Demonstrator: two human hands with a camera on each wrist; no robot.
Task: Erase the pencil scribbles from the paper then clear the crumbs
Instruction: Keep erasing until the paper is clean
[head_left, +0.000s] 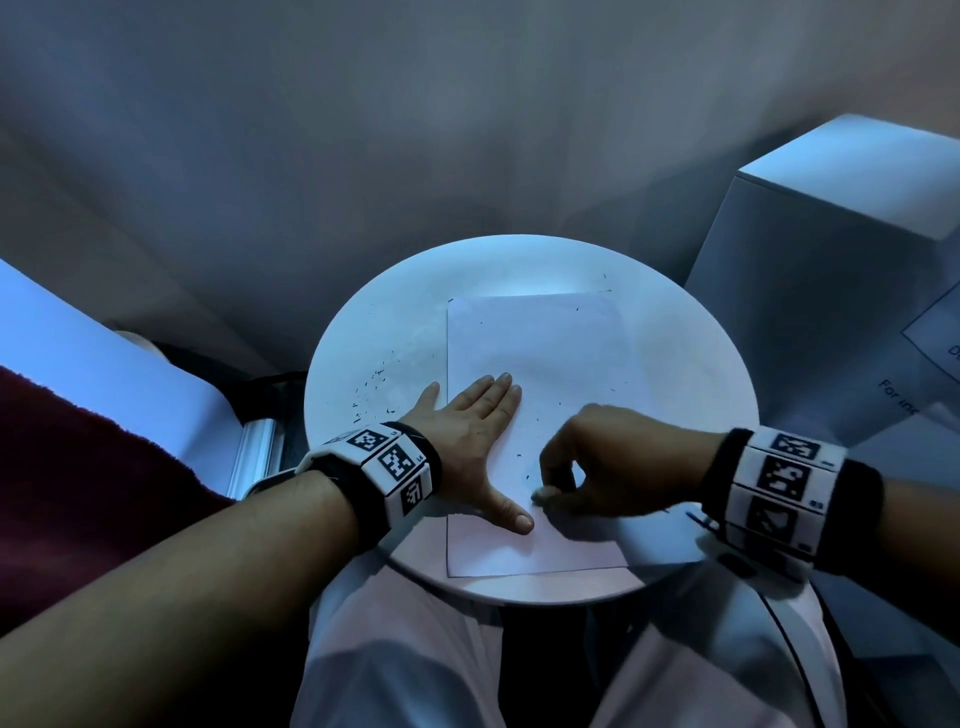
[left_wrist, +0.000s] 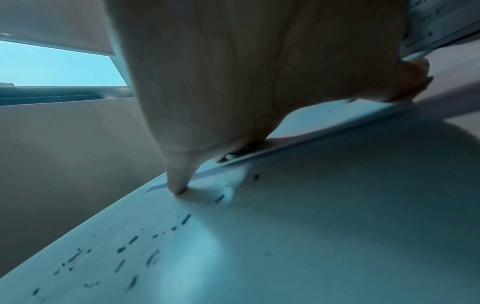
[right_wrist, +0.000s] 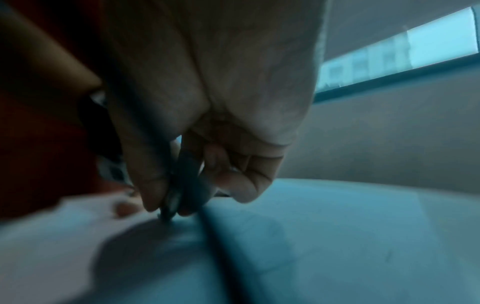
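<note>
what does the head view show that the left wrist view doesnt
Only the head view shows the whole sheet of paper, the right hand pinching a small eraser against it, and the box beside the table.

Only the left wrist view shows the crumbs up close as dark streaks, and the left hand's little finger tip pressing on the table.

Both show the left hand lying flat at the paper's left edge, on the round white table.
</note>
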